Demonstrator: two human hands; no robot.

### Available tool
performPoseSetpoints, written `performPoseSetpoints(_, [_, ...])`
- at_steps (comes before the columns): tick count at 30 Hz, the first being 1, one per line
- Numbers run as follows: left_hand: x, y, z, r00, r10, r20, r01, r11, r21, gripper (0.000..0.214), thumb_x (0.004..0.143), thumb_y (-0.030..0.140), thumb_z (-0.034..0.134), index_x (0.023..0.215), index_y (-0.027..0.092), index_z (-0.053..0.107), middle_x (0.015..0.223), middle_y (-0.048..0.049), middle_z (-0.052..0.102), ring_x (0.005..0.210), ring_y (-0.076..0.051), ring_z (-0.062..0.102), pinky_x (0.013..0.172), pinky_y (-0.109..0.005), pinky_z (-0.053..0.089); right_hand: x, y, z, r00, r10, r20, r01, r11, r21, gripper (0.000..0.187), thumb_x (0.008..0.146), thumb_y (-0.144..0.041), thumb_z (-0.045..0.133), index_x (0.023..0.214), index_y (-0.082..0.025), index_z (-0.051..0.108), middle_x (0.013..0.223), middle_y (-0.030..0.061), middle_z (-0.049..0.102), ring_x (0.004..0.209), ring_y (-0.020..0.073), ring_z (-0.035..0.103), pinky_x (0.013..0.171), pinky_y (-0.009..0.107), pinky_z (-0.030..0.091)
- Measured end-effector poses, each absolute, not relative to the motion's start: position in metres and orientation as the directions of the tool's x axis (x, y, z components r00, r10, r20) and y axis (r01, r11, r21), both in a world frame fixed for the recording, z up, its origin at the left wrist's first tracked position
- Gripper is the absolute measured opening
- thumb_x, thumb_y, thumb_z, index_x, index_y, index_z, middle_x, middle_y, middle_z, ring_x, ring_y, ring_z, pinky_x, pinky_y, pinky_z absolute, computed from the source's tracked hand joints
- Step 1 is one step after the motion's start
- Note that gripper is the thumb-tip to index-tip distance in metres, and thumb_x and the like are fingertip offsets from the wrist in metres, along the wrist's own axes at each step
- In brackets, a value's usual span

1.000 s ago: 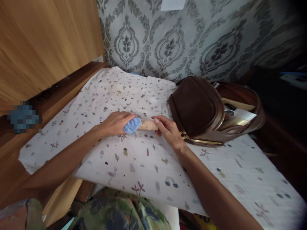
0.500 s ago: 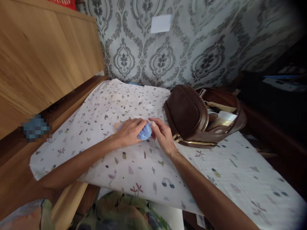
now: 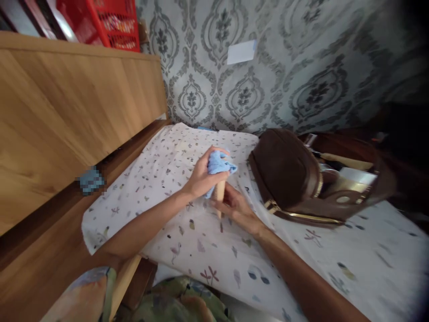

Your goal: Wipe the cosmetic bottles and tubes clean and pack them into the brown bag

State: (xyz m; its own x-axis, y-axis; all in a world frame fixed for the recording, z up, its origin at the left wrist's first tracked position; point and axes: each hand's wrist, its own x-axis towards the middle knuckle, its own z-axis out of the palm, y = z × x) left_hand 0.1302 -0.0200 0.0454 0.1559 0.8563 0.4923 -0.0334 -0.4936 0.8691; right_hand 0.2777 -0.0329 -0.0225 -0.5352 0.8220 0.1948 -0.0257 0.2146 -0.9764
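My left hand [image 3: 200, 175] is closed around a crumpled light blue cloth [image 3: 218, 164]. The cloth is pressed over the upper end of a slim beige object [image 3: 220, 191], whose exact kind I cannot make out. From below and to the right, my right hand [image 3: 239, 208] grips that beige object, which stands tilted nearly upright above the white patterned sheet [image 3: 201, 243]. Part of the cloth hangs down behind the object. To the right of both hands lies a dark brown leather bag [image 3: 283, 172], unzipped, with items showing inside.
A wooden cabinet [image 3: 83, 98] rises at the left, with a red plastic basket [image 3: 119, 27] on top. A small blurred blue item [image 3: 91, 180] lies on the wooden ledge. Patterned wallpaper with a white card [image 3: 241, 52] backs the covered surface.
The beige object, mostly hidden before, now stands up between my hands. My right hand has moved from the cloth's side down onto it. The view has shifted left and up.
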Motion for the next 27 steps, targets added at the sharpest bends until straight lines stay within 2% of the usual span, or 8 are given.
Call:
performPoseSetpoints(4, [0.126, -0.015, 0.047, 0.08, 0.878, 0.472, -0.053, -0.469, 0.882, 0.028, 0.08, 0.037, 0.07, 0.094, 0.021, 0.052, 0.078, 0.0031, 0.057, 0.065, -0.012, 0.059, 0.067, -0.026, 0.051, 0.279, -0.03, -0.021, -0.508, 0.833, 0.222, 0.053, 0.287, -0.956, 0.048, 0.075, -0.05, 0.076, 0.109, -0.02, 0.062, 0.096, 0.0055, 0.069, 0.088, 0.0227, 0.066, 0.079, 0.035, 0.057])
performPoseSetpoints(8, [0.111, -0.006, 0.043, -0.006, 0.883, 0.47, 0.092, -0.467, 0.879, 0.027, 0.084, 0.042, 0.065, 0.085, 0.022, 0.048, 0.071, 0.0034, 0.052, 0.069, -0.014, 0.059, 0.069, -0.027, 0.049, 0.284, -0.027, -0.019, -0.399, 0.876, 0.271, 0.253, 0.39, -0.885, 0.045, 0.077, -0.049, 0.07, 0.11, -0.02, 0.066, 0.094, 0.0062, 0.073, 0.083, 0.0235, 0.068, 0.072, 0.032, 0.055])
performPoseSetpoints(12, [0.096, -0.001, 0.037, 0.005, 0.865, 0.501, 0.282, -0.482, 0.829, 0.026, 0.089, 0.042, 0.057, 0.077, 0.022, 0.045, 0.073, 0.0014, 0.053, 0.076, -0.016, 0.058, 0.074, -0.028, 0.047, 0.294, -0.018, -0.026, -0.271, 0.887, 0.374, 0.529, 0.462, -0.712, 0.039, 0.082, -0.043, 0.061, 0.113, -0.019, 0.068, 0.09, 0.0066, 0.073, 0.074, 0.0236, 0.067, 0.07, 0.034, 0.053])
performPoseSetpoints(17, [0.086, 0.006, 0.028, 0.122, 0.879, 0.462, 0.458, -0.462, 0.759, 0.027, 0.089, 0.037, 0.059, 0.071, 0.023, 0.044, 0.069, -0.0003, 0.052, 0.068, -0.018, 0.054, 0.067, -0.031, 0.045, 0.305, -0.007, -0.041, -0.316, 0.76, 0.568, 0.665, 0.604, -0.439, 0.034, 0.087, -0.038, 0.053, 0.112, -0.02, 0.069, 0.097, 0.0119, 0.073, 0.089, 0.0301, 0.069, 0.078, 0.041, 0.055])
performPoseSetpoints(19, [0.086, 0.006, 0.025, 0.108, 0.886, 0.451, 0.464, -0.447, 0.765, 0.029, 0.089, 0.038, 0.061, 0.069, 0.024, 0.044, 0.066, -0.0007, 0.052, 0.067, -0.019, 0.054, 0.066, -0.032, 0.045, 0.307, -0.006, -0.043, -0.322, 0.74, 0.591, 0.688, 0.611, -0.391, 0.036, 0.087, -0.039, 0.053, 0.112, -0.019, 0.069, 0.099, 0.0137, 0.073, 0.094, 0.0322, 0.069, 0.081, 0.043, 0.055])
performPoseSetpoints(21, [0.088, 0.005, 0.021, 0.036, 0.885, 0.465, 0.429, -0.434, 0.793, 0.029, 0.088, 0.04, 0.061, 0.069, 0.024, 0.047, 0.068, -0.001, 0.055, 0.069, -0.02, 0.057, 0.069, -0.032, 0.046, 0.306, -0.007, -0.041, -0.297, 0.772, 0.562, 0.692, 0.579, -0.431, 0.038, 0.086, -0.042, 0.054, 0.112, -0.019, 0.07, 0.1, 0.0136, 0.074, 0.091, 0.0318, 0.07, 0.079, 0.042, 0.055])
performPoseSetpoints(23, [0.091, 0.002, 0.019, -0.037, 0.884, 0.467, 0.35, -0.426, 0.834, 0.03, 0.088, 0.046, 0.06, 0.071, 0.023, 0.052, 0.071, -0.0022, 0.06, 0.073, -0.021, 0.061, 0.073, -0.032, 0.048, 0.303, -0.009, -0.036, -0.258, 0.841, 0.475, 0.679, 0.508, -0.53, 0.041, 0.083, -0.048, 0.059, 0.112, -0.021, 0.07, 0.096, 0.0111, 0.075, 0.079, 0.0288, 0.07, 0.07, 0.039, 0.055])
performPoseSetpoints(27, [0.096, 0.001, 0.017, -0.099, 0.925, 0.366, 0.069, -0.361, 0.93, 0.042, 0.086, 0.06, 0.059, 0.077, 0.02, 0.063, 0.075, -0.0067, 0.07, 0.077, -0.023, 0.067, 0.078, -0.035, 0.053, 0.295, -0.017, -0.022, -0.276, 0.924, 0.265, 0.545, 0.378, -0.748, 0.049, 0.076, -0.063, 0.066, 0.102, -0.022, 0.071, 0.074, 0.0035, 0.071, 0.058, 0.0211, 0.062, 0.055, 0.032, 0.049])
